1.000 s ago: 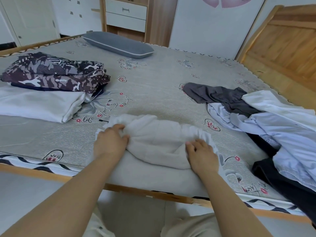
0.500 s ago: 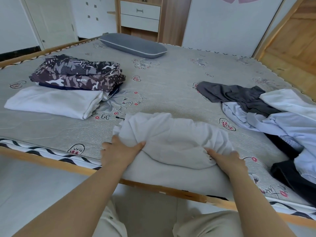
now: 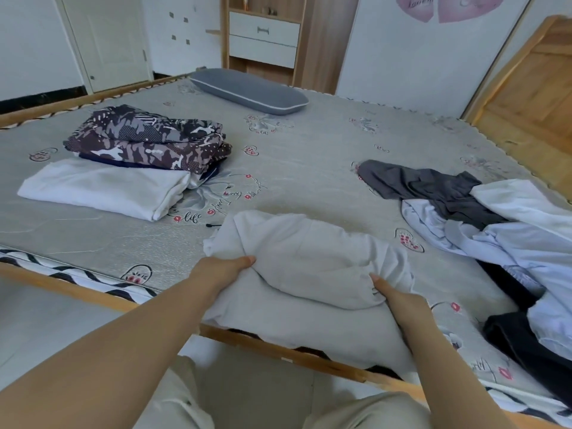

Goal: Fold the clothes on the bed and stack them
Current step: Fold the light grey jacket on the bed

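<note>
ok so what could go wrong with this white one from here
The white garment is bunched where the left hand and right hand grip it, so the fold may set in creases. Its near edge hangs over the bed frame and might slide off. Carried to the folded white piece, it could loosen.
</note>
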